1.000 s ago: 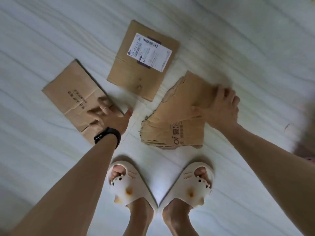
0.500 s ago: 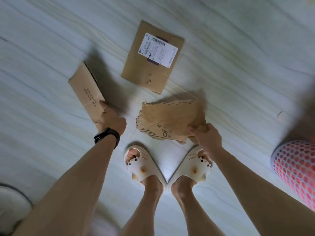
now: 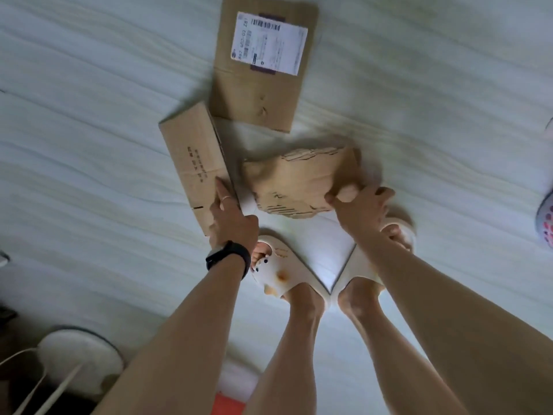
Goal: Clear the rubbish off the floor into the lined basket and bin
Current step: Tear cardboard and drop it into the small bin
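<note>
Both pieces have come in toward my feet since the earlier frame. The flat card [image 3: 191, 157] has swung in until its far corner sits just beside the labelled card [image 3: 260, 70], and the torn card [image 3: 299, 181] is up off the floor [image 3: 89, 145], crumpled at one end. My left hand [image 3: 230, 217] holds the flat card by its near end, with one ringed finger straight along the face and the thumb at the edge; I cannot tell how the other fingers lie. My right hand [image 3: 359, 205] pinches the torn card's near corner, thumb on top and fingers curled under. The labelled card lies flat, untouched, farthest from me. The basket [image 3: 546, 223] only peeks in at the right edge, well apart from everything, and I can't pick out the bin. My read: two of three pieces are in hand and none is binned yet. Next comes a carry rightward to the basket, then a return for the labelled one. The torn card's grip is small, so it may slip.
</note>
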Demonstrator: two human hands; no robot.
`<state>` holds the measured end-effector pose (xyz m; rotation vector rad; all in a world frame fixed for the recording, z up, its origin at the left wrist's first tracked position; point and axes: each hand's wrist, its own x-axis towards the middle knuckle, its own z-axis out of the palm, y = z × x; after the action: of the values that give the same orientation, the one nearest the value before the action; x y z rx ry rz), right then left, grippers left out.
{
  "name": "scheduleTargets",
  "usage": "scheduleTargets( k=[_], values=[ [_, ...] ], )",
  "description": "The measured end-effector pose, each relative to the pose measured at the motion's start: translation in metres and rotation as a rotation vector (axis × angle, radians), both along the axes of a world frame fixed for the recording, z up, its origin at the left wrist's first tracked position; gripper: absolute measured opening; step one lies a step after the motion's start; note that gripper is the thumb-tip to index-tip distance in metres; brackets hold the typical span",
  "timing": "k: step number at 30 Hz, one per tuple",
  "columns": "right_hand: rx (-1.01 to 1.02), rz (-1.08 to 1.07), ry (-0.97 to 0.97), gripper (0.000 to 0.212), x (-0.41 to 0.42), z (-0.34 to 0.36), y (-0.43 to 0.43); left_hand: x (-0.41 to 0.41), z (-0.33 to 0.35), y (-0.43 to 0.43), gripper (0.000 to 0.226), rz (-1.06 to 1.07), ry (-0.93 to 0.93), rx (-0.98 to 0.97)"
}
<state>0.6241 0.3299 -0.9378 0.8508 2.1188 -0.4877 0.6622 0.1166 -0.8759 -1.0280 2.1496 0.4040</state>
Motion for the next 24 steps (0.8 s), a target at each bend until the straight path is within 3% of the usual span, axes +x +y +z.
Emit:
scheduleTargets(
  k=[4, 7, 9, 11, 14, 18, 24],
  values=[
    [-0.113, -0.118, 0.062, 0.088, 0.010, -0.011, -0.006, 0.000, -0.016, 0.000, 0.080, -0.049, -0.058, -0.034],
    [-0.193, -0.061, 0.033, 0.077, 0.004, 0.003, -0.004, -0.009, -0.007, 0.000, 0.083, -0.072, -0.070, -0.044],
    [-0.218, 0.014, 0.031, 0.055, 0.000, 0.026, 0.001, -0.015, 0.013, -0.002, 0.085, -0.071, -0.061, -0.052],
    [-0.245, 0.089, 0.076, 0.034, -0.003, 0.061, 0.008, -0.025, 0.041, -0.004, 0.078, -0.065, -0.071, -0.072],
    [-0.219, 0.204, 0.212, 0.023, -0.012, 0.143, 0.029, -0.045, 0.103, -0.004, 0.059, -0.093, -0.100, -0.080],
    [-0.120, 0.457, 0.357, 0.021, -0.030, 0.244, 0.064, -0.075, 0.187, 0.008, 0.031, -0.229, -0.115, -0.049],
    [0.019, 0.519, 0.411, 0.025, -0.040, 0.376, 0.130, -0.111, 0.303, 0.066, 0.031, -0.583, 0.061, 0.105]
  ],
)
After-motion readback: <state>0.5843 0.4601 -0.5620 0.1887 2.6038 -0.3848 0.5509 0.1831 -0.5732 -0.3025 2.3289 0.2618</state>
